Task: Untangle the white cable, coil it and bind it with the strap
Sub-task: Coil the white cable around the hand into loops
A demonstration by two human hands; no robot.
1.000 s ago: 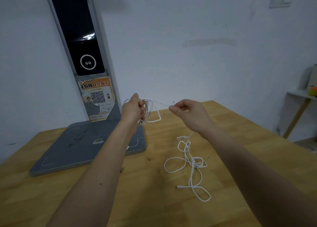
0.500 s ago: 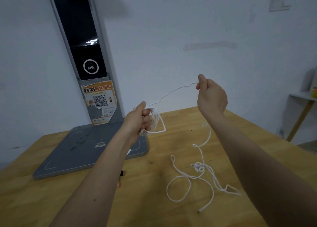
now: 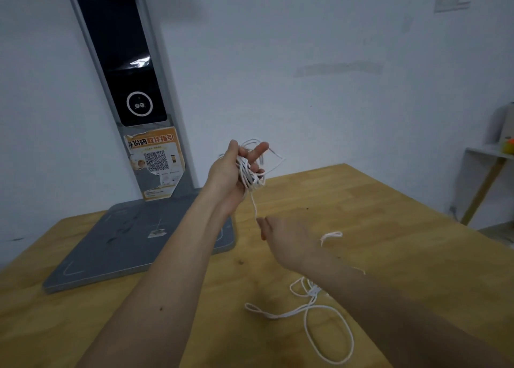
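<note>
The right hand (image 3: 289, 239) is blurred; its grip is unclear

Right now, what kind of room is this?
Probably a workroom or office corner, though I can't be sure: a plain white wall, a wooden table, and a grey scanner stand with a QR poster.

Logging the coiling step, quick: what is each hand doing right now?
Left hand: grips the coiled part of the white cable.
Right hand: fingers straight, cable passing by them; grip cannot be told.
</note>
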